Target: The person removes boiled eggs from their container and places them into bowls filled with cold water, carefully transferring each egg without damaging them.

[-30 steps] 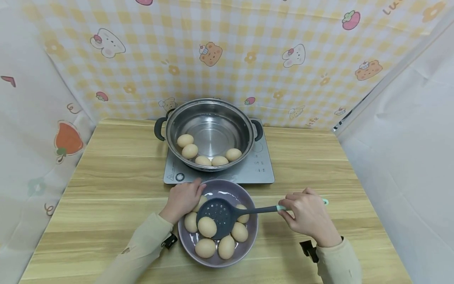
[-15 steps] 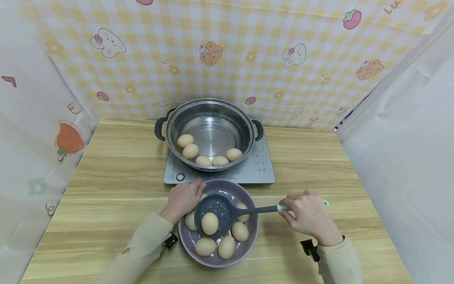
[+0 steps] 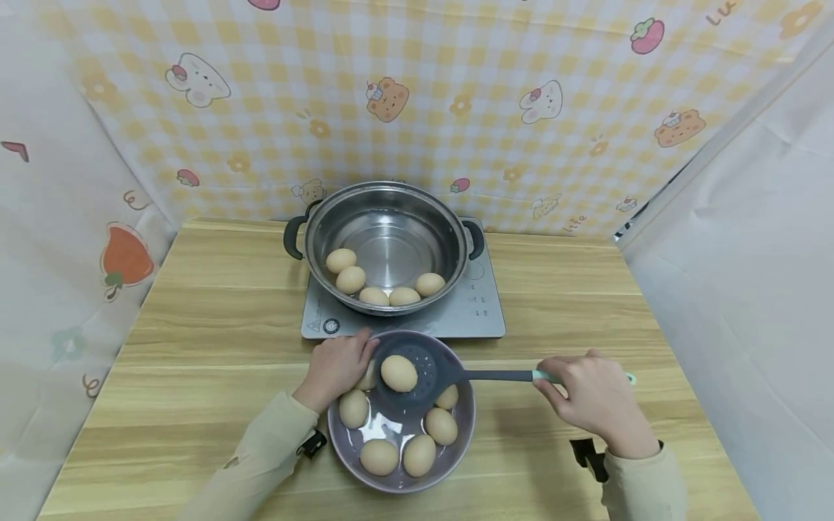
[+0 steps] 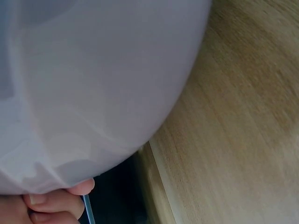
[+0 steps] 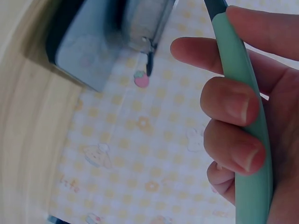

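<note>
In the head view, my right hand grips the mint-green handle of a dark grey skimmer, fingers wrapped round it in the right wrist view. One brown egg lies on the skimmer's perforated head, over the far part of a purple bowl. Several other eggs lie around the bowl's inside; one at the left is partly hidden by the skimmer and hand. My left hand holds the bowl's far-left rim, its fingers against the bowl's outer wall in the left wrist view.
Behind the bowl, a steel pot with black side handles stands on a flat grey induction cooker. Several eggs sit in its near side. The wooden table meets a yellow checked cloth at the back.
The skimmer has lifted and moved slightly away and to the right, bringing the egg off the bowl's middle. My right hand shifted right with it. The left hand keeps its place on the rim.
</note>
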Demonstrator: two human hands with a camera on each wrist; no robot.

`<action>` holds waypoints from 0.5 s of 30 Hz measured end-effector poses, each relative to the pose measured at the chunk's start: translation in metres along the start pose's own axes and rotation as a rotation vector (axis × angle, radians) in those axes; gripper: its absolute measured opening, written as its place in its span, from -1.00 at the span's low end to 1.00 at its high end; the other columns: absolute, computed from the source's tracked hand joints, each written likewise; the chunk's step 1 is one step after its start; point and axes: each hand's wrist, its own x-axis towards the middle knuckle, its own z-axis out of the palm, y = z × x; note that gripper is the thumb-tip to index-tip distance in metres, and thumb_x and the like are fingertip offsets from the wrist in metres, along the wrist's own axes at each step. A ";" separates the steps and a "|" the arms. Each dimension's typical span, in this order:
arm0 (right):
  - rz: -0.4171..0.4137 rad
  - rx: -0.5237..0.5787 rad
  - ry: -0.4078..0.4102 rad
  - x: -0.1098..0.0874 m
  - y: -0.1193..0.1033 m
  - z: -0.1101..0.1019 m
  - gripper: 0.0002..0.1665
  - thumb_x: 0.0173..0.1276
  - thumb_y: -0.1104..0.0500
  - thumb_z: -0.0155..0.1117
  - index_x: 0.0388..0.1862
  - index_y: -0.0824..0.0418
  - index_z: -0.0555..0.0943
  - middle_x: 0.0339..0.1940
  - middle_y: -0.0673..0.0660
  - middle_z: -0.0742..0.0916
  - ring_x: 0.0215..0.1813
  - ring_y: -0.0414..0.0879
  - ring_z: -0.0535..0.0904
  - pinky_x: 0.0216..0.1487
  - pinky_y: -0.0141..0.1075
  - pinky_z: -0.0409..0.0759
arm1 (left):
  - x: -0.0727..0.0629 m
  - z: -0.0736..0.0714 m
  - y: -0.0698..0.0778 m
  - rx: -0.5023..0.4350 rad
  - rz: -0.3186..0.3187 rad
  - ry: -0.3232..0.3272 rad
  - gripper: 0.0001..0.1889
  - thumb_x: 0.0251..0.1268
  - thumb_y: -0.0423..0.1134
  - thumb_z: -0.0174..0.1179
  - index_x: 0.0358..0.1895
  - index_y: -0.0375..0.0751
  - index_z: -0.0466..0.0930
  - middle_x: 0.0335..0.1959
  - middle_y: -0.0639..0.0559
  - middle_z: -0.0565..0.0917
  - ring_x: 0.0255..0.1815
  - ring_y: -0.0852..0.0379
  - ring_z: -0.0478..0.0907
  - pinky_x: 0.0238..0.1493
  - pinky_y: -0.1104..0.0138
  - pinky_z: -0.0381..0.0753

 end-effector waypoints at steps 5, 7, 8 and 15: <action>0.022 0.015 -0.014 0.001 0.007 -0.010 -0.86 0.02 -0.04 0.24 -0.58 -0.05 0.53 -0.81 -0.30 0.38 -0.72 -0.37 -0.02 -0.67 -0.45 0.07 | 0.000 0.001 0.000 -0.003 0.004 0.016 -0.78 0.31 -0.09 0.00 -0.40 -0.14 0.45 -0.67 -0.17 0.55 -0.67 -0.16 0.49 -0.73 0.14 0.30; 0.020 0.019 -0.018 0.003 0.010 -0.015 -0.80 0.12 -0.09 0.19 -0.56 -0.05 0.54 -0.81 -0.30 0.38 -0.73 -0.38 -0.02 -0.69 -0.45 0.06 | 0.000 0.002 0.000 -0.008 0.003 0.018 -0.78 0.31 -0.10 0.01 -0.42 -0.14 0.44 -0.67 -0.16 0.55 -0.66 -0.17 0.49 -0.73 0.14 0.30; 0.021 0.020 -0.021 0.004 0.012 -0.017 -0.76 0.17 -0.12 0.16 -0.56 -0.05 0.54 -0.81 -0.30 0.37 -0.73 -0.38 -0.02 -0.70 -0.45 0.05 | 0.000 0.002 0.000 -0.012 0.002 0.018 -0.78 0.31 -0.09 0.01 -0.43 -0.14 0.43 -0.67 -0.16 0.55 -0.67 -0.17 0.49 -0.73 0.14 0.30; 0.004 0.039 -0.024 0.019 0.024 -0.032 -0.64 0.31 -0.19 0.00 -0.55 -0.06 0.52 -0.83 -0.31 0.21 -0.75 -0.40 -0.02 -0.74 -0.45 0.01 | 0.000 0.001 0.000 -0.029 -0.009 0.013 -0.77 0.31 -0.08 0.00 -0.46 -0.11 0.42 -0.65 -0.16 0.56 -0.66 -0.17 0.49 -0.74 0.14 0.29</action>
